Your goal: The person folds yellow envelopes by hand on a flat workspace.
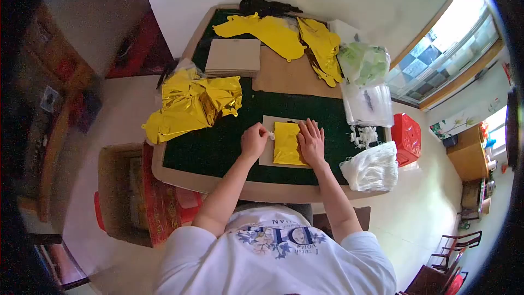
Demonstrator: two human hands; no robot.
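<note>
A gold foil balloon (289, 145), folded into a flat rectangle, lies on a piece of grey-brown cardboard (266, 155) in front of me. My right hand (311, 142) rests flat on the foil's right side, fingers stretched out. At the foil's left edge, my left hand (254, 141) is closed in a pinch on a small white bundle (272, 136). That bundle looks like string, but its details are too small to tell.
Gold foil balloons (191, 104) lie unfolded at the left and back. A cardboard stack (233, 54), clear plastic bags (367, 104), small white string bundles (364, 136) and a white string hank (371, 168) share the table. An open carton (123, 194) stands lower left, a red container (406, 139) right.
</note>
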